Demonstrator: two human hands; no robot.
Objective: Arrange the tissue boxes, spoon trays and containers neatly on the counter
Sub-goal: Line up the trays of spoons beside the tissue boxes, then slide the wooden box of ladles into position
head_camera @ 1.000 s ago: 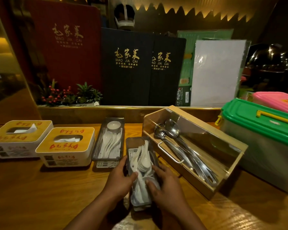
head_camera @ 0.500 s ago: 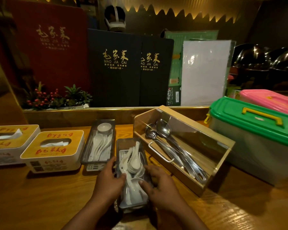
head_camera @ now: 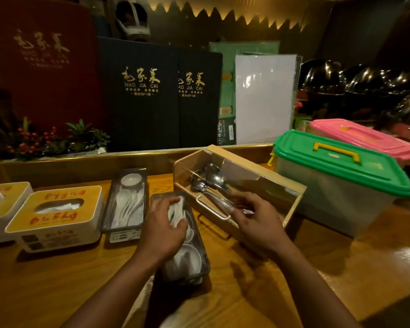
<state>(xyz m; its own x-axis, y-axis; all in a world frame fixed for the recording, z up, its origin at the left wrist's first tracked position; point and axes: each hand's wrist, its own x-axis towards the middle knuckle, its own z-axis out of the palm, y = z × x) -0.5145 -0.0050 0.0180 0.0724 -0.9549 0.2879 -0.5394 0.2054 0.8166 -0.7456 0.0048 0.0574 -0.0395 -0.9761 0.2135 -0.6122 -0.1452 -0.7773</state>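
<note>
Left hand (head_camera: pixel 162 229) over near tray (head_camera: pixel 203 262), mid-counter, fingers and thumb curled round white spoons (head_camera: pixel 176 209) inside. Right hand (head_camera: pixel 253 221) above wooden box (head_camera: pixel 291 197), fingers bent by ladles (head_camera: pixel 213 177); blurred, cannot tell grip. Second tray (head_camera: pixel 128 204) just left, then tissue boxes (head_camera: pixel 55 218). Green tub (head_camera: pixel 341 166) far right. All on counter (head_camera: pixel 57 292).

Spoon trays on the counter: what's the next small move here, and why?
Probably slide the near tray back until it sits level beside the other tray. It lies closer to the person and slightly askew, and the left hand grips the white spoons in it. The angled wooden box, under the right hand, could follow.
</note>
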